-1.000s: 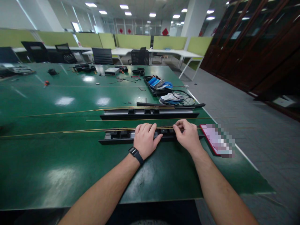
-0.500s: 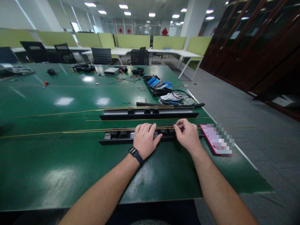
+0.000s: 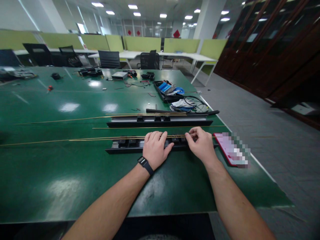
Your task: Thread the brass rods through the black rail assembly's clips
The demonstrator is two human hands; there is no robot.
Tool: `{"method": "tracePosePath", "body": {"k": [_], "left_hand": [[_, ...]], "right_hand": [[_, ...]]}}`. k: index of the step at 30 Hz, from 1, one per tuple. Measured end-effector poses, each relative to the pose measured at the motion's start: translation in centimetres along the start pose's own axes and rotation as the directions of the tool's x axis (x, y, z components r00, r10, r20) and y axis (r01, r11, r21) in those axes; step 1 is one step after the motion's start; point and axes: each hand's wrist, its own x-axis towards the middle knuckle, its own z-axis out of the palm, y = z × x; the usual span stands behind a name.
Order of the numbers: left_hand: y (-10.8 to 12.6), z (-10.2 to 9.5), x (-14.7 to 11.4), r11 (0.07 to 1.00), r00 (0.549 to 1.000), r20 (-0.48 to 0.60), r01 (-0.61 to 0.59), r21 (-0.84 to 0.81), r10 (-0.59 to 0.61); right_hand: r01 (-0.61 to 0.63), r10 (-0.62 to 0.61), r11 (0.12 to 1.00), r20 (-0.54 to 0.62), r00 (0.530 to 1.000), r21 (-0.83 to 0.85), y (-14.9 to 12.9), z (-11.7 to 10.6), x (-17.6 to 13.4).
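My left hand (image 3: 155,149), with a dark watch (image 3: 142,161) at the wrist, lies palm down across the near black-and-silver rail (image 3: 125,151). Its fingers are stretched over thin brass-coloured rods (image 3: 110,138) along the rail's top, and the thumb points right. My right hand (image 3: 200,143) is pinched at the rail's right part, on a thin brass-coloured rod; the exact contact is partly hidden by the fingers. Black blocks (image 3: 132,141) sit in the rail's channel. Behind it, a single rod (image 3: 125,128) lies on the table, before a second similar rail (image 3: 160,124).
A red-edged phone (image 3: 228,150) lies right of my right hand, near the green table's (image 3: 75,173) right edge. Farther back are a glove (image 3: 182,105), a black cable, a black tray (image 3: 161,94) with blue items, and a dark strip (image 3: 200,112). Long rods reach far left.
Both hands keep nearly the same place and pose on the rail. The whole view shifts very slightly; nothing is visibly taken up or let go.
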Motion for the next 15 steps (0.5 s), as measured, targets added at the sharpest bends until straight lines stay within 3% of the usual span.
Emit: {"method": "tracePosePath", "body": {"k": [15], "left_hand": [[0.11,-0.09,0.06,1.000,1.000,0.000,0.004,-0.002,-0.004]], "right_hand": [[0.015,-0.015,1.000,0.001,1.000,0.012,-0.07,0.18,-0.11]]}}
